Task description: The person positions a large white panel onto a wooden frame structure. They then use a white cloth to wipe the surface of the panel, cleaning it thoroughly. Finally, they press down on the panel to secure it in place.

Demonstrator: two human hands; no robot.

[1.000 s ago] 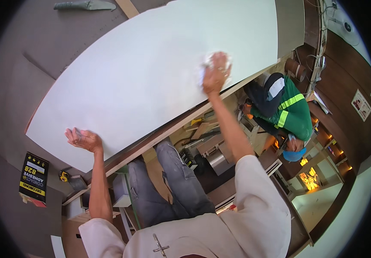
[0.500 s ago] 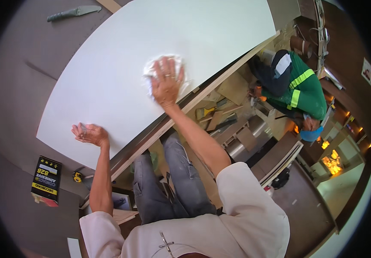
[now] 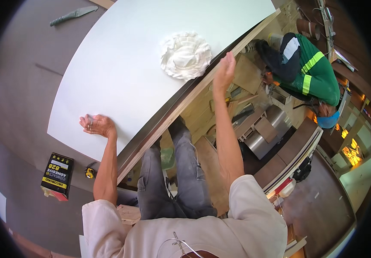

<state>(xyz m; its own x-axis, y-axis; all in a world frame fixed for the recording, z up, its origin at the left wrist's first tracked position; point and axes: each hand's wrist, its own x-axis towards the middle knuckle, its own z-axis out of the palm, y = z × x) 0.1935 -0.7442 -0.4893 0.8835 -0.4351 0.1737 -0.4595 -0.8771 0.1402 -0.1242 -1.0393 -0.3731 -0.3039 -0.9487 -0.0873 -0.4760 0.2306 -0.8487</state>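
A bunched white cloth [image 3: 186,56] lies by itself on a large white curved panel [image 3: 121,73], close to the panel's straight near edge. My right hand [image 3: 225,71] is off the cloth, just right of it at the wooden edge strip, fingers stretched upward and nothing in them. Toward the panel's lower left corner rests my left hand [image 3: 98,125], its fingers curled in. Something small and greyish shows at those fingers, too small to name; it may be a ring.
Left of the panel, a brown surface holds a black-and-yellow adhesive can [image 3: 58,176], a tape measure [image 3: 90,172] and a grey-handled blade [image 3: 73,15]. Beyond the wooden edge strip [image 3: 198,92], a person in a green top [image 3: 318,69] crouches among wood offcuts and tools.
My right hand has let go of the cloth and moved right, to the panel's edge. The cloth now lies loose, farther up and right in view. My left hand stays near the corner.
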